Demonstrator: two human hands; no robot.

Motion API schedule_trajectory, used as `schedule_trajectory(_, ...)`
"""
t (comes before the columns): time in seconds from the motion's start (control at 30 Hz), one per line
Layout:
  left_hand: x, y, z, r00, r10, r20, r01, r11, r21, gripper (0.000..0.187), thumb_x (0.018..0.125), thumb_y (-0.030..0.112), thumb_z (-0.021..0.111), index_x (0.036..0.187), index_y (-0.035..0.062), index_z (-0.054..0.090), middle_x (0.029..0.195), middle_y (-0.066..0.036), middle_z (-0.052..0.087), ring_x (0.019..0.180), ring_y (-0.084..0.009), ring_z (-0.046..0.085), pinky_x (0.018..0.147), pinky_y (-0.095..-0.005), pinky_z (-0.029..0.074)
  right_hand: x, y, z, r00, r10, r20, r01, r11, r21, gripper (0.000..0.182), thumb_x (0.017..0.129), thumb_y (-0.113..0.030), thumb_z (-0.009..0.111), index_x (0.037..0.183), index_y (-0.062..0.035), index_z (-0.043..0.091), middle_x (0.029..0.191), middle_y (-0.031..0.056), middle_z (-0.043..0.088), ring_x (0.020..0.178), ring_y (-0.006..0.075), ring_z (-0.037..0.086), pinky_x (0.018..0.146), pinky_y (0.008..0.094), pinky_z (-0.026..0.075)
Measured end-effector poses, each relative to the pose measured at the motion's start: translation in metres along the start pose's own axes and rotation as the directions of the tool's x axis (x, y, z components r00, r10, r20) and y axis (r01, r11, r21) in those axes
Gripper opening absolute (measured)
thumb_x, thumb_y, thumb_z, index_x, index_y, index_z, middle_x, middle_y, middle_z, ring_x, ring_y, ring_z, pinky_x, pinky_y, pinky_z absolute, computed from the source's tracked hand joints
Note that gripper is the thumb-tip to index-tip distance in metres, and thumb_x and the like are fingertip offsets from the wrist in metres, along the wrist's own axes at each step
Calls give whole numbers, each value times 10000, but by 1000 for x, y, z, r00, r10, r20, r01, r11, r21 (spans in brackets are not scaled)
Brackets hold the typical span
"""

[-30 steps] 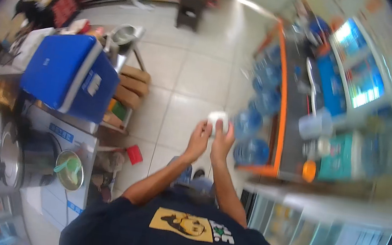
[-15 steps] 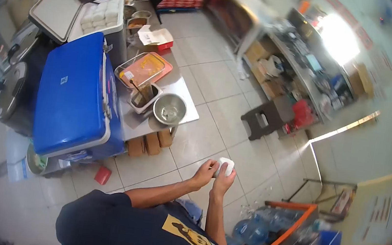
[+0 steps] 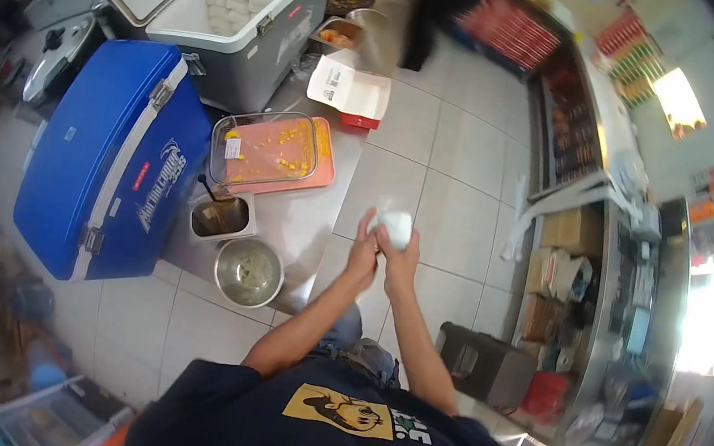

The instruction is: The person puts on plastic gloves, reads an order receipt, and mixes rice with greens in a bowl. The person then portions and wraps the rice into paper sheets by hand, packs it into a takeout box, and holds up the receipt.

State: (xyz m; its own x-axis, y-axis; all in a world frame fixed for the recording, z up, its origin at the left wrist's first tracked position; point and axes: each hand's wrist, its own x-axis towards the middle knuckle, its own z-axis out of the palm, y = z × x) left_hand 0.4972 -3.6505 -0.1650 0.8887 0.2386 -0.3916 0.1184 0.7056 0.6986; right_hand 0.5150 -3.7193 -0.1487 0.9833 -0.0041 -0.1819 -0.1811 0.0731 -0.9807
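Note:
Both of my hands are closed around a small white packet, held out in front of me above the tiled floor. Clear plastic seems to stick up at its top. My left hand pinches the packet's left side, while my right hand wraps its lower right, thumb across the front. What exactly is inside the packet I cannot make out. Left of my hands stands a steel table carrying a metal bowl, a rectangular steel container of dark sauce with a handle in it, and a glass dish with yellow bits.
A closed blue cooler stands at the left. Behind it, an open grey cooler holds stacked white packets. An open red-and-white box sits on the table. A dark stool and shelves stand right. Another person is at the back.
My view has swung round, bringing the table and coolers closer. My hands still hold the white packet, now nearer the table, and clear plastic shows above it.

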Motion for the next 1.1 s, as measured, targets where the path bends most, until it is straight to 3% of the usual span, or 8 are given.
schedule_trajectory(0.2,191,37,-6,931,199,-307,-131,964,230,626,980,358,460,1476,74,205,1450,-194,329,1316,-280,366,1036,-427,351,264,-23,87,907,-198,372,343,859,-379,644,738,-234,790,1226,45,476,1046,181,642,902,241,652,739,340,546)
schedule_trajectory(0.3,281,39,-30,875,30,-483,-6,999,51,724,912,222,615,1463,82,166,1203,-169,444,896,-230,617,569,-328,542,373,-39,145,864,18,503,387,615,-687,845,655,-321,826,1261,97,411,1099,277,620,946,314,663,763,345,547)
schedule_trajectory(0.4,346,42,-21,803,159,-574,-120,987,107,609,904,156,618,1383,89,248,1115,-141,452,748,-213,628,510,-327,556,454,29,185,754,180,632,533,394,-749,961,616,-382,833,1269,138,358,1129,339,590,954,371,663,756,355,550)
schedule_trajectory(0.57,377,55,8,674,261,-690,-285,955,83,338,895,-65,498,1197,-2,361,1084,-152,512,847,-247,641,642,-366,605,451,61,186,567,462,682,312,646,-697,963,642,-472,797,1264,134,382,1151,335,559,1049,416,595,875,478,495)
schedule_trajectory(0.8,394,12,-36,463,552,-693,38,769,638,572,817,9,610,1336,-52,379,1130,-230,550,1058,-347,564,863,-435,497,466,7,191,391,438,810,830,213,-516,643,826,-506,653,1161,36,569,1176,261,491,1124,435,467,940,528,410)
schedule_trajectory(0.9,359,70,26,177,747,-641,-22,654,756,628,778,90,692,1332,-19,417,1217,-273,486,1110,-423,476,958,-488,390,494,-43,209,247,313,917,858,370,-357,504,862,-413,621,1109,27,599,1103,243,543,1069,412,512,908,481,447)
schedule_trajectory(0.97,353,118,72,67,706,-705,147,692,707,706,762,89,718,1369,-14,373,1281,-258,436,1147,-380,491,961,-451,410,509,-74,242,164,-235,958,888,459,-39,271,886,-219,560,1001,17,625,974,232,590,954,378,575,808,460,489)
schedule_trajectory(1.1,391,121,66,-37,491,-870,336,826,452,920,735,112,767,1455,12,203,1389,-269,295,1179,-359,501,975,-438,427,530,-62,386,-4,289,957,986,161,-44,288,823,-141,551,1033,30,647,1074,251,634,901,413,651,771,449,539)
